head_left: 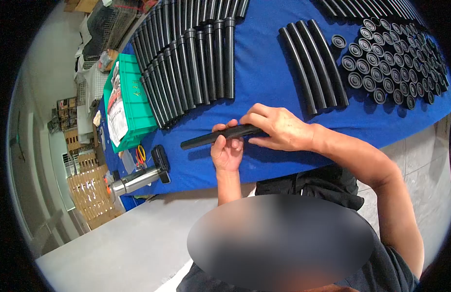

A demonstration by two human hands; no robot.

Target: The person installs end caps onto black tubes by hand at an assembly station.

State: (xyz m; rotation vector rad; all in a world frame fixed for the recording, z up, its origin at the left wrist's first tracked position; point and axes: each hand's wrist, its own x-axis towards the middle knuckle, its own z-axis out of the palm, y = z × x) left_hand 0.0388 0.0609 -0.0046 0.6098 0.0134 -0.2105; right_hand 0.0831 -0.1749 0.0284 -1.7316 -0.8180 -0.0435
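A black tube [200,140] is held nearly level above the blue cloth, its bare end pointing left. My left hand [227,150] is closed around its middle from below, with the thumb on the near side. My right hand [283,129] is wrapped over the tube's right end and hides it. Whether a cap sits at that end cannot be seen. Beyond my hands, several plain black tubes [310,68] lie side by side on the cloth. A single round black cap [338,41] is just right of them.
Rows of black tubes with collared ends [201,63] fill the back left. Many round caps [386,63] cluster at the right. A green bin [140,104] stands at the left, near a silver and black power tool [138,180] and yellow-handled pliers [140,154]. Blue cloth [257,58] covers the table.
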